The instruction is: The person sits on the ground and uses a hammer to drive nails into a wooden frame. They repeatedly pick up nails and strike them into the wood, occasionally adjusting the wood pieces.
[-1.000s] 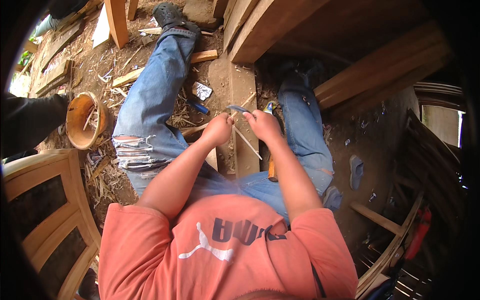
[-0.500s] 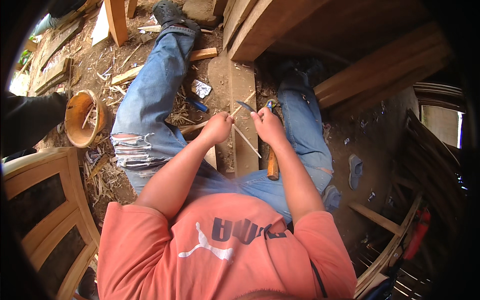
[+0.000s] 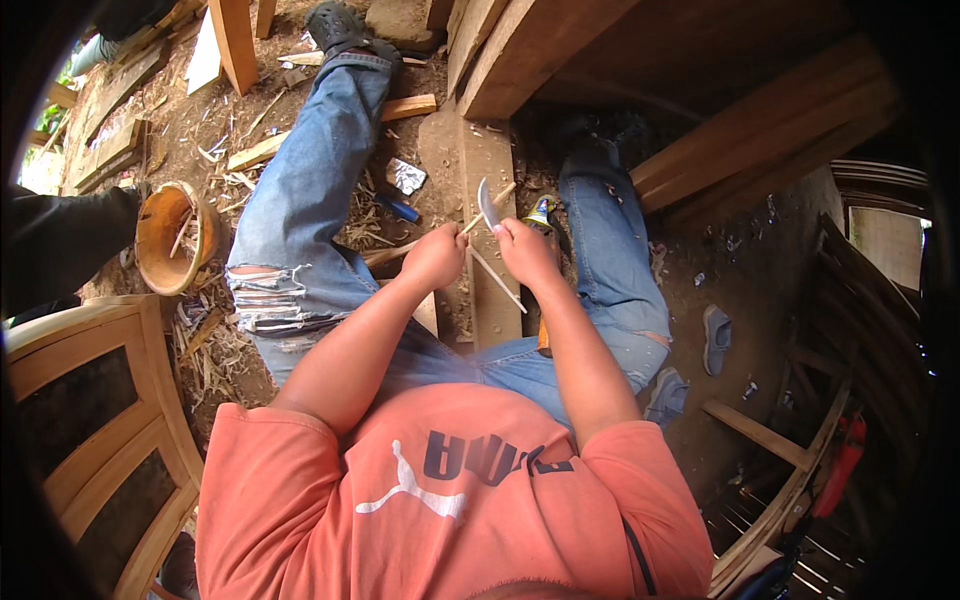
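My left hand (image 3: 436, 258) is closed round a thin wooden stick (image 3: 505, 194) that slants away to the far right. In my right hand (image 3: 525, 252) is a knife (image 3: 486, 203) with a short curved blade, which lies against the stick just beyond my left fingers. A second thin pale strip (image 3: 500, 282) runs from beside my left hand toward the near right, over a plank; whether that hand also grips it I cannot tell. An orange-brown wooden handle (image 3: 544, 338) shows partly behind my right forearm. Past my right hand lies a yellow and green item (image 3: 540, 213).
Between my legs a long plank (image 3: 487, 150) lies on the dirt floor, with shavings around it. A blue cylinder (image 3: 398, 208) and a crumpled silvery packet (image 3: 406, 177) are near it. An orange bucket (image 3: 165, 238) and a wooden chair frame (image 3: 150, 390) stand at left; heavy beams (image 3: 760, 140) at right.
The knife blade has swung from pointing left to pointing away from me, across the stick. My right hand has shifted slightly left, and its forearm now covers more of the wooden handle.
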Demonstrator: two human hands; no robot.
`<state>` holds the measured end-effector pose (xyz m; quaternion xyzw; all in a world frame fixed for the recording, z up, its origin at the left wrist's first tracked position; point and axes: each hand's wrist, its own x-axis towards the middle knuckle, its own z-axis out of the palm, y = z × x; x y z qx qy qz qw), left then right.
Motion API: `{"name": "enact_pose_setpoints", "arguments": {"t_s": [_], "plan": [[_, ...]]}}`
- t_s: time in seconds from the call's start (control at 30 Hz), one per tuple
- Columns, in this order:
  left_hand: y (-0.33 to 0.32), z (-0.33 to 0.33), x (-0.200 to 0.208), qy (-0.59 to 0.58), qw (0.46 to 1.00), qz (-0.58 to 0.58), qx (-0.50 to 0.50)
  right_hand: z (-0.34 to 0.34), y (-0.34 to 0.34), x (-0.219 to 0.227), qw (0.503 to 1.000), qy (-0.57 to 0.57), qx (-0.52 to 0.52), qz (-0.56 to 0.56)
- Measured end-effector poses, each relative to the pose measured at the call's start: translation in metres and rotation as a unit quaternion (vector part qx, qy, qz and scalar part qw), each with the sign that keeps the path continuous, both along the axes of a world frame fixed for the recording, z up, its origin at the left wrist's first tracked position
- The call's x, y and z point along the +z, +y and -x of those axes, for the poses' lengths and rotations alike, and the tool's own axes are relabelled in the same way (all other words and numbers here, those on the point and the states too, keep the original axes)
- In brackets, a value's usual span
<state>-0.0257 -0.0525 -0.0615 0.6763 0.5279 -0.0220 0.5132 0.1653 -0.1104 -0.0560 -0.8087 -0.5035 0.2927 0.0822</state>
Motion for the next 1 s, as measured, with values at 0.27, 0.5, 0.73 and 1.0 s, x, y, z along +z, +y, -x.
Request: {"name": "enact_pose_setpoints", "arguments": {"t_s": [0.27,0.5,0.73,1.0], "plan": [[0.001,0.001,-0.003,0.003,1.0,-0.003,0.011,-0.008,0.005,-0.007,1.0,0.015,0.016,0.021],[0.003,0.003,-0.001,-0.014,1.0,-0.008,0.022,-0.038,0.003,-0.026,1.0,0.029,0.002,-0.001],[0.005,0.0,0.009,0.001,1.0,-0.006,-0.003,-0.042,-0.004,-0.023,0.997,0.023,-0.051,-0.057],[0.004,0.003,-0.002,0.0,1.0,-0.004,-0.002,-0.037,-0.004,-0.036,0.998,0.062,-0.005,0.003]]}}
